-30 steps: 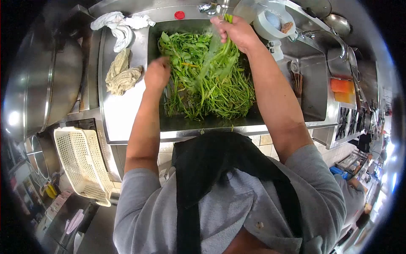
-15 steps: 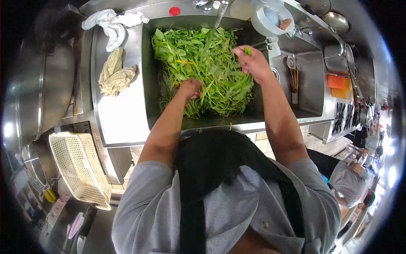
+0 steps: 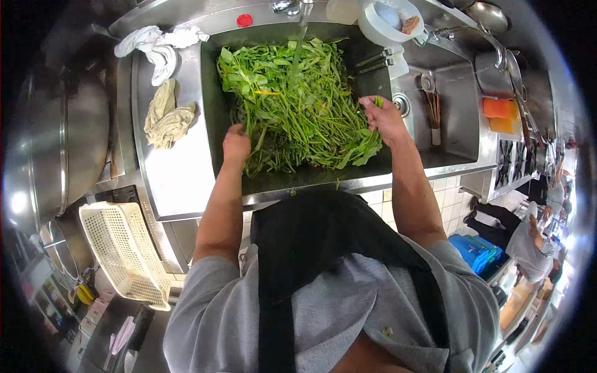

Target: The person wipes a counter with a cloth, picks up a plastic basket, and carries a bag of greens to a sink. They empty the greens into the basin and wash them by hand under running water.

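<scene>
A big heap of leafy greens (image 3: 292, 93), long-stemmed like water spinach, fills the steel sink basin (image 3: 267, 181). At the heap's left edge is my left hand (image 3: 236, 148), fingers curled beside some stems; what they hold, if anything, is hidden. My right hand (image 3: 385, 121) pinches green stems at the heap's right side, with leaves hanging below it over the basin. From the faucet (image 3: 302, 9), water runs down onto the greens. A yellowed stem (image 3: 266, 93) lies on top.
Crumpled cloths (image 3: 166, 118) lie on the left steel counter (image 3: 177, 180). Right of the basin are a white colander (image 3: 376, 28) and a second sink (image 3: 457, 93) with a whisk-like tool (image 3: 431, 109). A cream plastic basket (image 3: 124, 248) stands lower left. Another person (image 3: 528, 248) is far right.
My left hand has moved left from the middle of the greens to their edge. My right hand has shifted down and right, still with stems. The view has tilted slightly.
</scene>
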`<state>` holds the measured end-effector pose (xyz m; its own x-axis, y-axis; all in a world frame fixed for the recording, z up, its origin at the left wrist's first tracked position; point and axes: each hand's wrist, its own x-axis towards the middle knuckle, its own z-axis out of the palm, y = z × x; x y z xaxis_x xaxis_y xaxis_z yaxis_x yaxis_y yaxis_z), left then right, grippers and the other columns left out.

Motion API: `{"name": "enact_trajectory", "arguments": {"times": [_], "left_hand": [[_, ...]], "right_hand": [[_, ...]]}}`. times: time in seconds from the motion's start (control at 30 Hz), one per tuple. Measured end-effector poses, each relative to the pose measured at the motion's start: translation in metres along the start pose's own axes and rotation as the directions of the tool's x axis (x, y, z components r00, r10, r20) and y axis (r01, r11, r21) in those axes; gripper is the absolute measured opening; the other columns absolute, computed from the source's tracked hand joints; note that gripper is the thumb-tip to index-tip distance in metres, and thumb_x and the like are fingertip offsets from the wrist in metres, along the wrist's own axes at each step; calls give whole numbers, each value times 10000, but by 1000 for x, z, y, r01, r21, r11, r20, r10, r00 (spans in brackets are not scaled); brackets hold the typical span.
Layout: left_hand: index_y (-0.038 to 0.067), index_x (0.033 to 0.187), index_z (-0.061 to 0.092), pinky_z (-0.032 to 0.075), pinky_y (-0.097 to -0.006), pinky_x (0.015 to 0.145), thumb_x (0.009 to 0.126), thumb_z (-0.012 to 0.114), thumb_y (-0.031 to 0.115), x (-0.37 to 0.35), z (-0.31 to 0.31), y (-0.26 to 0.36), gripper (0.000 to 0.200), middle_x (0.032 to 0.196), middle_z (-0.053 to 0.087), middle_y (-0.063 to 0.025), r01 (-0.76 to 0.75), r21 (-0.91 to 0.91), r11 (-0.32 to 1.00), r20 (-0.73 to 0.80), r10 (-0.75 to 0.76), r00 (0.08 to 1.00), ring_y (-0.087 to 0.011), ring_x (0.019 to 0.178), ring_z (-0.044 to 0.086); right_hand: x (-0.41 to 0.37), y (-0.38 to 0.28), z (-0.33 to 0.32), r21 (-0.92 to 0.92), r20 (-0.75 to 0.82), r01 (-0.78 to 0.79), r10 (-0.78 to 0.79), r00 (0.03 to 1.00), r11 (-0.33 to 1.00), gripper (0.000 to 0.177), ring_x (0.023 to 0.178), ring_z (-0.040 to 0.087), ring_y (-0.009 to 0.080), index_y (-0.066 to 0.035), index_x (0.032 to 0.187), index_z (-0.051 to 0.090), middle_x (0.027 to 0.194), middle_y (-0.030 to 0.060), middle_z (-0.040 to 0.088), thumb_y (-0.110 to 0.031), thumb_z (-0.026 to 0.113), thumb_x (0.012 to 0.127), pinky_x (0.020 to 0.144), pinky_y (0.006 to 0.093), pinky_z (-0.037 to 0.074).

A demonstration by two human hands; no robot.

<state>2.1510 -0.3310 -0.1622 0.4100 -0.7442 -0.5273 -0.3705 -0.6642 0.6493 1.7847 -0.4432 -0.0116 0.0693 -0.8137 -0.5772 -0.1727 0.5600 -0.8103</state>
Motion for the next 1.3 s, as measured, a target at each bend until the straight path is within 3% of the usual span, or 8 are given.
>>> {"name": "enact_trajectory", "arguments": {"times": [0.03,0.33,0.6,0.67,0.7,1.0,1.07,1.3], "left_hand": [[74,1263,549,519,-438,865,889,614,220,-2,-3,2,407,1145,621,-177,-106,333,937,-128,157,979,-323,1002,639],[55,1259,568,415,-453,1023,841,662,241,-23,34,89,467,1373,479,-209,-228,417,880,14,245,969,-372,1251,461],[96,1335,528,325,-588,1041,927,471,242,1,36,69,437,1528,300,-126,-21,842,540,186,-253,949,-400,1367,300],[112,1322,542,324,-595,1036,924,465,261,-7,39,50,433,1530,299,-124,-14,925,379,-14,72,997,-403,1352,315],[122,1236,612,367,-565,1016,910,501,290,-12,43,42,383,1476,390,-124,-41,922,386,-113,367,923,-401,1331,349],[114,1039,699,538,-486,788,917,543,356,-8,125,102,312,1134,652,-153,-380,370,848,355,249,901,-326,917,664],[77,1046,693,552,-460,750,931,544,409,1,135,113,382,1083,679,-129,97,469,878,171,-198,965,-297,944,671],[52,1141,636,559,-435,706,937,559,377,14,131,132,391,1086,682,-134,135,572,809,257,-334,907,-268,903,687]], "right_hand": [[0,2,-1,-15,20,4,-4,1000,1000,243,522,410,72,-49,1053,602,640,-38,462,-264,618,941,486,243,364],[-16,17,-19,0,26,-8,8,1000,1000,275,543,437,84,-14,1060,599,633,-25,467,-264,606,945,493,249,379],[-47,23,-54,67,-91,-10,16,996,998,277,555,449,95,-3,1061,611,636,-7,463,-259,582,956,523,262,399],[-50,26,-59,80,-111,-27,36,993,996,284,545,443,98,0,1067,605,633,-10,454,-260,586,953,523,262,396],[-51,30,-62,103,-108,-20,31,994,995,287,542,443,99,1,1068,602,634,-10,453,-261,588,951,519,262,394],[-48,25,-45,61,-60,-14,17,998,998,270,548,445,103,-4,1063,604,649,-8,467,-249,589,948,524,263,391],[-48,19,-40,21,-54,-9,11,999,1000,260,547,443,102,-7,1059,607,650,-9,469,-242,587,949,523,263,391],[-57,28,-44,27,-1,-24,24,1000,999,253,560,450,89,-9,1056,607,660,-12,480,-241,573,964,513,254,392]]}}
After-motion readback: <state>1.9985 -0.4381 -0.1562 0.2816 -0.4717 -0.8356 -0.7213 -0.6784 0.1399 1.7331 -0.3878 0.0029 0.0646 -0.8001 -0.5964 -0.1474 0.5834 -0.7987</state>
